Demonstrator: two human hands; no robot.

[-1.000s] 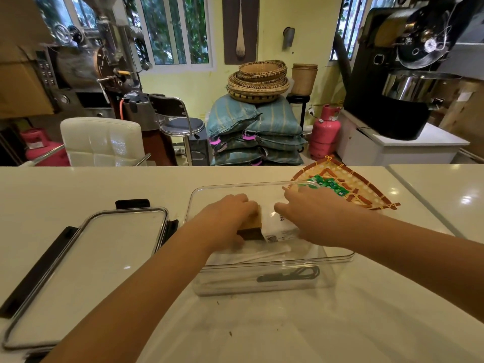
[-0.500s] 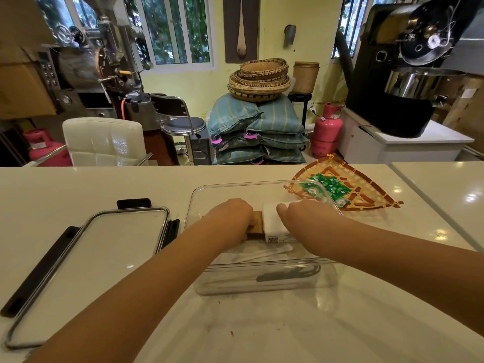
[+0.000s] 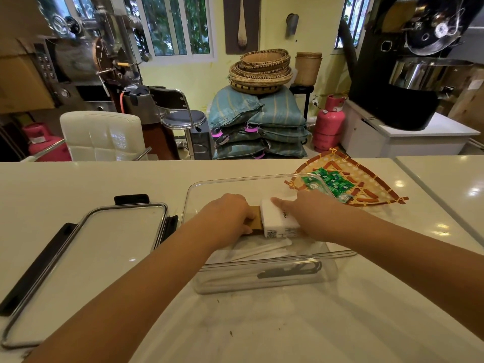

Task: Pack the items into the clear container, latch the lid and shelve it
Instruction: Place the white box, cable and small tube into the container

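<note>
Now that the white box [image 3: 279,218] has settled into the container [image 3: 264,279] beside the brown pack [image 3: 256,221], left hand [image 3: 230,216] gripping that, right hand [image 3: 311,218] flat on the box, packing nears done.

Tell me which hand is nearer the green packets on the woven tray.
Right. The right hand sits inside the clear container on the white box, just short of the green packets. The left hand is farther off, on the brown item.
</note>
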